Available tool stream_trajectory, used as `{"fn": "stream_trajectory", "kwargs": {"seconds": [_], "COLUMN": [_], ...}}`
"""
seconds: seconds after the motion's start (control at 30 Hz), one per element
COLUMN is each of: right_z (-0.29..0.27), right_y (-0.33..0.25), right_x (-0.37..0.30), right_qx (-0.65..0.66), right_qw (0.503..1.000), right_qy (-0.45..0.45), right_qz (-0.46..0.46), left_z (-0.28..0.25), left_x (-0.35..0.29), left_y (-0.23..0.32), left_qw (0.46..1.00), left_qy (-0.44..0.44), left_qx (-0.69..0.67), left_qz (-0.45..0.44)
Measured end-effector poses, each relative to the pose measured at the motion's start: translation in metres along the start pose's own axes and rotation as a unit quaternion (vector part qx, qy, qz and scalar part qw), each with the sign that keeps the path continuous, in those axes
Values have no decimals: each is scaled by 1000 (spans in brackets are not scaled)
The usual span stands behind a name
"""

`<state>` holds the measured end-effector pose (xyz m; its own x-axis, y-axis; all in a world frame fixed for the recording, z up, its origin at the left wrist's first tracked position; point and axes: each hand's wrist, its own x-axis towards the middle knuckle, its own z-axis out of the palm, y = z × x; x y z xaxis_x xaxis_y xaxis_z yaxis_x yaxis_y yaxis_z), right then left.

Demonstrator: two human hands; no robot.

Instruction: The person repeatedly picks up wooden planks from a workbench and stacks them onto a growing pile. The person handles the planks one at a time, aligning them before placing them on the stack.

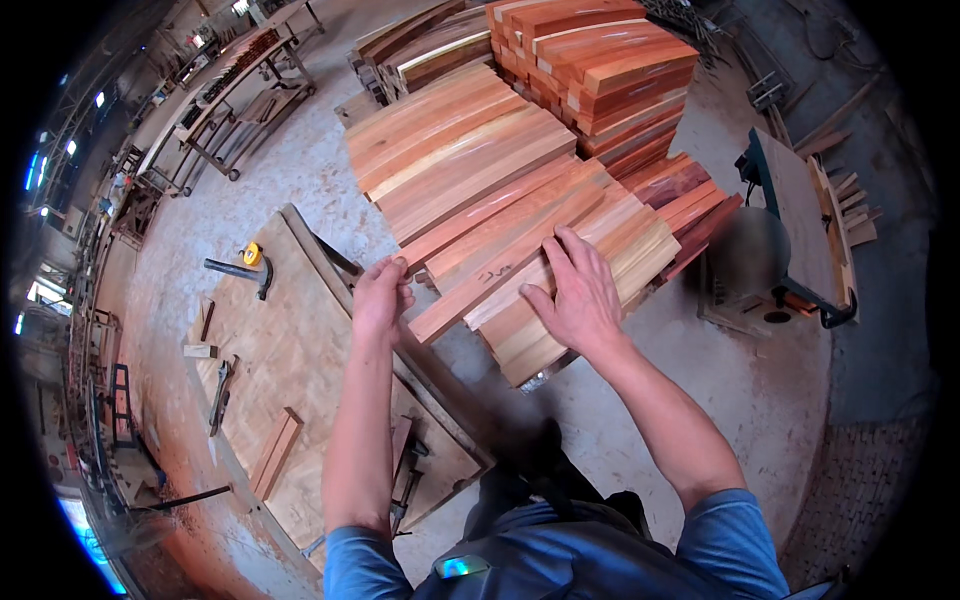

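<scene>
So I'm looking down at a low stack of curved reddish-brown wooden boards (520, 240) sitting on the dusty concrete floor (760, 390), right in front of me. My right hand (578, 290) lies flat on the top boards near the front edge of the stack, fingers spread apart, palm down, not gripping anything. My left hand (380, 298) is at the near left corner of the same stack, fingers curled together against the end of a board; can't really tell if it's actually clamped on it or just touching.

Stuff around: behind the low stack there's a taller pile of the same kind of orange-red curved boards (600, 70), and a darker bundle of boards (420, 45) to its left. On my left is a big pale plywood worktable with a curved edge (290, 360), just beside the stack, its corner nearly under my left forearm. On it I see a yellow tape measure (251, 254), a dark hammer (240, 272), a small wood block (199, 351), a metal clamp (220, 395) and a short reddish plank (276, 452). To the right, a green-framed machine with a wooden table top (800, 230) stands well apart from the stack. Long metal racks (230, 100) run along the far left.
</scene>
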<state>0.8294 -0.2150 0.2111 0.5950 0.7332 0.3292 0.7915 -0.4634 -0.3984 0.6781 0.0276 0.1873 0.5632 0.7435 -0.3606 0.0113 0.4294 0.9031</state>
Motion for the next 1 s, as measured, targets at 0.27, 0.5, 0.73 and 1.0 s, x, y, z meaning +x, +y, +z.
{"fn": "stream_trajectory", "kwargs": {"seconds": [0.27, 0.5, 0.73, 1.0], "right_z": [0, -4, 0, 1], "right_y": [-2, -6, -3, 3], "right_x": [1, 2, 2, 0], "right_qx": [-5, -2, 11, 21], "right_qw": [1000, 1000, 1000, 999], "right_qy": [-7, -7, -1, -8], "right_qz": [7, 15, 16, 36], "left_z": [6, 12, 13, -37], "left_x": [-7, -10, -3, -13], "left_y": [29, 42, 35, 45], "left_qw": [995, 994, 995, 989], "left_qy": [18, -4, -2, -30], "left_qx": [58, 87, 82, 22], "left_qz": [75, 59, 53, 145]}}
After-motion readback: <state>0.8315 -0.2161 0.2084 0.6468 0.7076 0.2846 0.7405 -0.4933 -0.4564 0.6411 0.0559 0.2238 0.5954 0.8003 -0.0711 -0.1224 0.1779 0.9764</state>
